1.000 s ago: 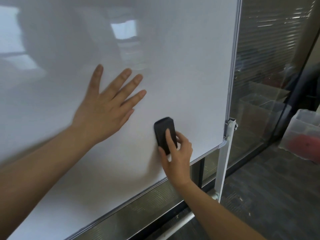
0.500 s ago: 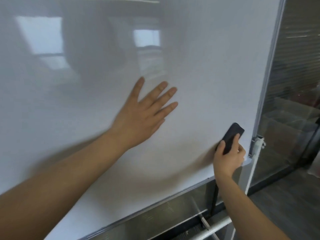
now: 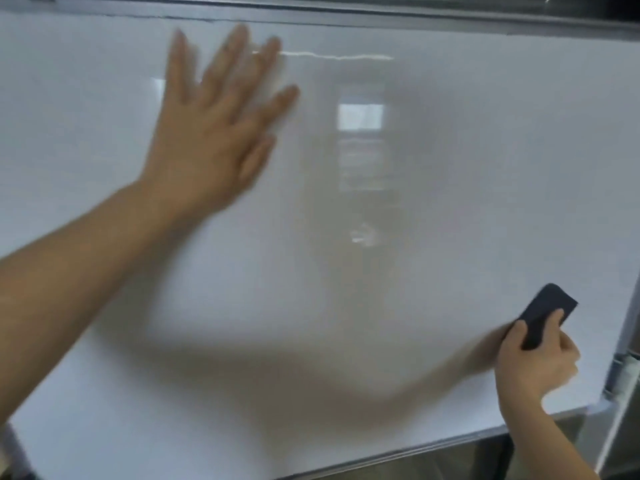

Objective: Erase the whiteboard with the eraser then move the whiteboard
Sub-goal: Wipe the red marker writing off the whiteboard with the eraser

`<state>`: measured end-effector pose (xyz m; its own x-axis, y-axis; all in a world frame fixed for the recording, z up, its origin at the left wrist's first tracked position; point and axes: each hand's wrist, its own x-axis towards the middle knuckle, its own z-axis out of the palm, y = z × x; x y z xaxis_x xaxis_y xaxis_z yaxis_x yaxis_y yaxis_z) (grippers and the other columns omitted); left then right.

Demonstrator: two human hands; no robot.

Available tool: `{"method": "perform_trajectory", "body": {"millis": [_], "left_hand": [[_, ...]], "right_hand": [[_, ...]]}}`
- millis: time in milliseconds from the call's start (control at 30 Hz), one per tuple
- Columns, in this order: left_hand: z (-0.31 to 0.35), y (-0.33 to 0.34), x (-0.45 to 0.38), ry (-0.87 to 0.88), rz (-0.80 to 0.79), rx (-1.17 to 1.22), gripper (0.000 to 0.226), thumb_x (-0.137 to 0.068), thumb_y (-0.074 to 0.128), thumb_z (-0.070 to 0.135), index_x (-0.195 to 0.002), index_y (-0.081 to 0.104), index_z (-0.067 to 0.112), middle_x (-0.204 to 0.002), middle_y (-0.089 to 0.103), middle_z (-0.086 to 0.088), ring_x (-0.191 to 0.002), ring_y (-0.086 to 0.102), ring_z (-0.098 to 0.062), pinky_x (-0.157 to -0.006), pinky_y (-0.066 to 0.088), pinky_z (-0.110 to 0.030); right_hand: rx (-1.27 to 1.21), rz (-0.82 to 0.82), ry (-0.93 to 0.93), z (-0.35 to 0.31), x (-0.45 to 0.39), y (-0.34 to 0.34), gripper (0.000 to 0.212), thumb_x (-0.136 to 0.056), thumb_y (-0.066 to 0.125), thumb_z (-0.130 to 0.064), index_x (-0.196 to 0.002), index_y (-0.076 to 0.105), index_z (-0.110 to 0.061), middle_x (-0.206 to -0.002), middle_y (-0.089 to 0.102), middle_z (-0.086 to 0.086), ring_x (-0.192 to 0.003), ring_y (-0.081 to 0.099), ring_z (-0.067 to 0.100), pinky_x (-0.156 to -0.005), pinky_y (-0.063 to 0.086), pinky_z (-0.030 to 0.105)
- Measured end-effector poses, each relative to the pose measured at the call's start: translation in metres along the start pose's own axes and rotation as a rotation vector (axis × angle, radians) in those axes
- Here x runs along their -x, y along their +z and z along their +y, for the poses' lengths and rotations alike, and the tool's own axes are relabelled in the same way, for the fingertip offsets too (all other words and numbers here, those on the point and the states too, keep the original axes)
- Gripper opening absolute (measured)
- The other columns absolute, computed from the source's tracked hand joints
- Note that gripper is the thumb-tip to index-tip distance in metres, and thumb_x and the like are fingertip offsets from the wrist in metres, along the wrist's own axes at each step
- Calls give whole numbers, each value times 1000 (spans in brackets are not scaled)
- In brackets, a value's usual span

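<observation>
Whiteboard (image 3: 433,188) filling nearly the whole view, white and glossy, with no marks legible on it; pale reflections of windows near the centre, a thin bright streak toward 12 o'clock. Grey frame edge along the top, along the bottom from 6 toward 4 o'clock, and down the right side at 3 o'clock.

Left hand (image 3: 211,133) at 10 o'clock, blurred, fingers straight and spread, palm toward the board; flat contact with the surface not certain through the blur. Bare forearm running down to the left edge at 8 o'clock.

Right hand (image 3: 535,362) at 4 o'clock, close to the board's lower right corner, fingers and thumb curled round the eraser (image 3: 547,315). Eraser dark, oblong, tilted with its upper end pointing toward 1 o'clock, face against the board, near the right frame but apart from it.

Soft shadow of the arms across the lower board from 7 to 4 o'clock.

Stand bracket (image 3: 623,375), grey metal, on the right frame just beside the right hand.

No containers visible.
</observation>
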<state>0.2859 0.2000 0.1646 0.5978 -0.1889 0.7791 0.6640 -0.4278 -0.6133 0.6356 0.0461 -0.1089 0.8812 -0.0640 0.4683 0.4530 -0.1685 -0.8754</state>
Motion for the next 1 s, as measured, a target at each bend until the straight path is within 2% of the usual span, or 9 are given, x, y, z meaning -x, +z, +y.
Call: {"method": "perform_trajectory", "body": {"millis": [133, 300, 400, 467, 567, 633, 700, 800, 1000], "left_hand": [[-45, -17, 12, -189, -12, -48, 47, -106, 31, 35, -151, 33, 21, -161, 17, -15, -148, 13, -39, -111, 6, -69], [-55, -17, 19, -176, -39, -46, 50, -107, 26, 38, -155, 21, 26, -162, 13, -14, -149, 10, -38, -112, 5, -68], [-53, -15, 17, -179, -68, -56, 51, -107, 21, 40, -156, 18, 26, -162, 10, -14, -149, 7, -38, -113, 5, -68], [-54, -16, 17, -179, -66, -58, 51, -107, 20, 40, -156, 18, 25, -162, 11, -14, -149, 8, -38, -114, 6, -67], [-52, -17, 17, -169, -64, -39, 52, -107, 20, 40, -156, 20, 23, -162, 13, -14, -149, 10, -38, -115, 7, -66], [-51, -16, 22, -146, -68, -28, 53, -107, 20, 39, -155, 21, 18, -161, 15, -14, -148, 12, -38, -115, 9, -65], [-47, -14, 34, -107, -67, -16, 55, -106, 23, 39, -155, 23, 14, -160, 18, -15, -148, 16, -37, -115, 11, -64], [-40, -11, 57, -69, -52, 11, 54, -105, 28, 37, -153, 25, 12, -159, 23, -16, -147, 20, -36, -116, 11, -60], [-37, -14, 69, -62, -22, 23, 53, -104, 33, 35, -151, 31, 13, -158, 27, -15, -146, 24, -35, -116, 15, -60]], "right_hand": [[-88, 35, -245, -54, 29, 11, 49, -95, 57, -19, -142, 44, -11, -130, 44, 32, -110, 45, 49, -93, 40, 52], [-106, 23, -640, -97, 83, 19, 49, -90, 55, -23, -137, 51, -9, -120, 52, 27, -91, 52, 40, -70, 45, 48], [-138, -79, -867, -119, 114, 17, 51, -86, 61, -23, -135, 49, -21, -114, 58, 23, -79, 54, 37, -62, 41, 38], [-128, -137, -992, -132, 141, 19, 53, -83, 65, -19, -133, 49, -25, -117, 59, 22, -78, 56, 38, -64, 36, 36], [-37, -89, -1233, -144, 176, 24, 53, -83, 61, -8, -131, 50, -28, -127, 52, 19, -85, 53, 33, -75, 34, 39], [-21, -43, -1374, -151, 182, 27, 46, -89, 50, -10, -131, 49, -29, -128, 48, 16, -89, 49, 30, -78, 35, 41], [-26, -35, -1444, -162, 174, 27, 45, -89, 51, -14, -131, 49, -29, -128, 47, 15, -91, 49, 30, -79, 35, 41], [-23, 0, -1363, -191, 139, 25, 49, -86, 59, -22, -132, 48, -29, -126, 50, 18, -87, 52, 32, -76, 35, 40], [-83, 189, -749, -261, 55, 20, 48, -92, 52, -31, -140, 49, -26, -129, 50, 21, -103, 50, 40, -88, 31, 39]]}}
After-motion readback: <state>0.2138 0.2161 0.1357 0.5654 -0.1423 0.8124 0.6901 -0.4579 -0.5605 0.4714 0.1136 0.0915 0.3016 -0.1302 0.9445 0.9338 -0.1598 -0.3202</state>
